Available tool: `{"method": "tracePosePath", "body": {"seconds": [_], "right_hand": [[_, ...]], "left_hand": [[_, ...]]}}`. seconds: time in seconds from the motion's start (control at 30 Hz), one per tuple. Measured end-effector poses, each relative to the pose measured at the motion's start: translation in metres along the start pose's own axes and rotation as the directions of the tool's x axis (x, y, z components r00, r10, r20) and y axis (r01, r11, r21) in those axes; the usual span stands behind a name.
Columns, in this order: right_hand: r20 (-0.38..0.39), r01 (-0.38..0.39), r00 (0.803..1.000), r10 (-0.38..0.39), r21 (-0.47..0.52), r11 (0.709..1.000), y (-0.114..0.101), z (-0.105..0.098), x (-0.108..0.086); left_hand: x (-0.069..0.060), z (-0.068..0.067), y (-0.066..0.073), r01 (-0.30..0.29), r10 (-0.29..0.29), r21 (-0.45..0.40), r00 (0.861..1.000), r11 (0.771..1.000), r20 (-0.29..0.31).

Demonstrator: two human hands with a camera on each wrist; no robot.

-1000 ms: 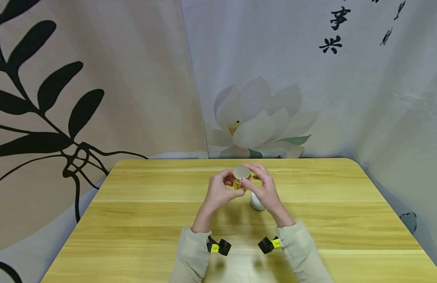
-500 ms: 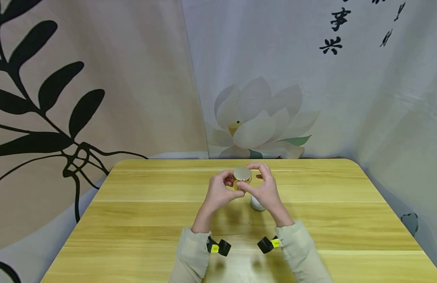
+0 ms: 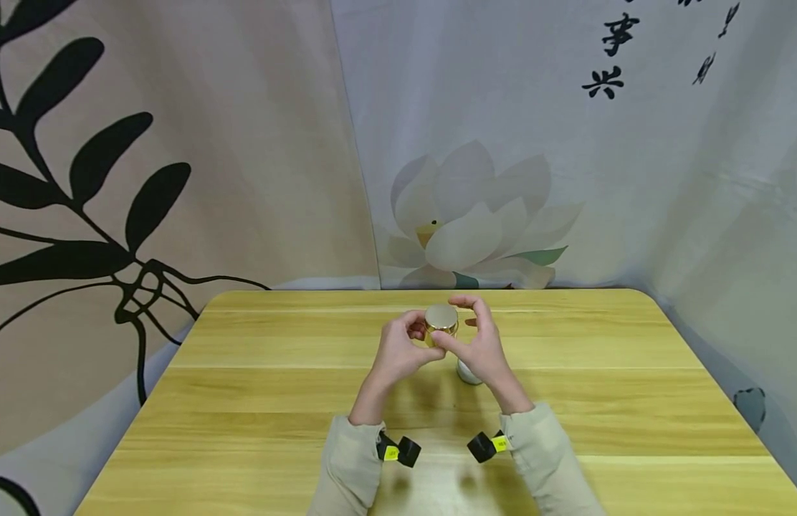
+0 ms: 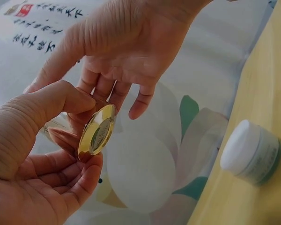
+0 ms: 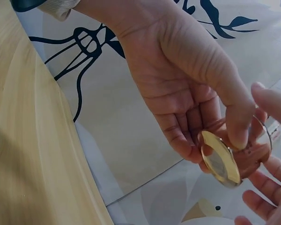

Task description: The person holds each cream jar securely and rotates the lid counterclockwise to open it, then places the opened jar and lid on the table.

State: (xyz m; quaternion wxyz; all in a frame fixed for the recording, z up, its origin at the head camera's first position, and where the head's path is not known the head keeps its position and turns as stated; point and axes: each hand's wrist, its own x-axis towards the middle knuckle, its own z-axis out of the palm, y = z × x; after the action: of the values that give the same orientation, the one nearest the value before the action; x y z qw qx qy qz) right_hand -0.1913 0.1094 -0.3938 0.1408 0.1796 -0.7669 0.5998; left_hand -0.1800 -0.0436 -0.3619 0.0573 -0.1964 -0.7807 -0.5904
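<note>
Above the table, my left hand (image 3: 398, 349) holds a shiny gold cosmetic jar (image 3: 441, 317) between thumb and fingers. In the left wrist view its gold base (image 4: 91, 133) faces the camera, with a small label on it. My right hand (image 3: 485, 351) is spread around the jar's right side. In the head view its thumb overlaps the jar, while the index finger arches apart from it. The right wrist view shows this hand's thumb (image 5: 271, 101) and fingers (image 5: 269, 187) spread at the jar's far end. Whether they touch it I cannot tell.
A white jar (image 3: 467, 373) stands on the wooden table (image 3: 295, 387), partly hidden behind my right hand in the head view. Printed curtains (image 3: 276, 158) with leaves and a lotus hang behind the table. Each wrist carries a black camera (image 3: 409, 451).
My right index finger has lifted away from the jar's top edge, and the right thumb has slid slightly left and down. The left hand keeps its hold, nearly still.
</note>
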Motion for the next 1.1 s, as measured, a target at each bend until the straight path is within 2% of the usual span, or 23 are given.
{"method": "tracePosePath", "body": {"seconds": [0.2,0.3,0.4,0.47,0.67,0.8,1.0,1.1], "right_hand": [[-0.023,-0.006,1.000,0.006,-0.030,1.000,-0.028,0.002,-0.002],[-0.001,0.029,1.000,-0.029,-0.033,0.999,-0.030,0.001,-0.003],[0.026,0.092,0.995,-0.091,-0.020,0.996,-0.026,0.000,-0.003],[0.032,0.107,0.994,-0.106,-0.007,0.994,-0.017,0.001,-0.003],[-0.016,0.014,1.000,-0.014,-0.008,1.000,0.008,0.004,0.001],[-0.034,0.019,0.999,-0.020,-0.022,1.000,0.011,0.002,0.002],[0.015,0.094,0.995,-0.094,-0.035,0.995,0.011,0.000,0.002],[0.031,0.106,0.994,-0.105,-0.033,0.994,0.005,0.001,0.001]], "left_hand": [[0.000,-0.001,0.000,0.005,-0.005,-0.002,1.000,1.000,-0.001],[-0.001,-0.002,0.000,0.003,-0.003,0.004,1.000,1.000,0.001],[-0.001,-0.003,0.000,-0.003,0.002,0.008,1.000,1.000,0.003],[0.000,-0.003,-0.001,-0.009,0.009,0.008,1.000,1.000,0.006],[0.000,-0.002,-0.003,-0.007,0.007,-0.003,1.000,1.000,0.009],[-0.001,-0.002,-0.003,0.004,-0.004,0.001,1.000,1.000,0.008],[-0.001,-0.003,-0.002,0.006,-0.006,-0.005,1.000,1.000,0.008],[-0.001,-0.003,-0.002,0.005,-0.005,-0.005,1.000,1.000,0.014]]}}
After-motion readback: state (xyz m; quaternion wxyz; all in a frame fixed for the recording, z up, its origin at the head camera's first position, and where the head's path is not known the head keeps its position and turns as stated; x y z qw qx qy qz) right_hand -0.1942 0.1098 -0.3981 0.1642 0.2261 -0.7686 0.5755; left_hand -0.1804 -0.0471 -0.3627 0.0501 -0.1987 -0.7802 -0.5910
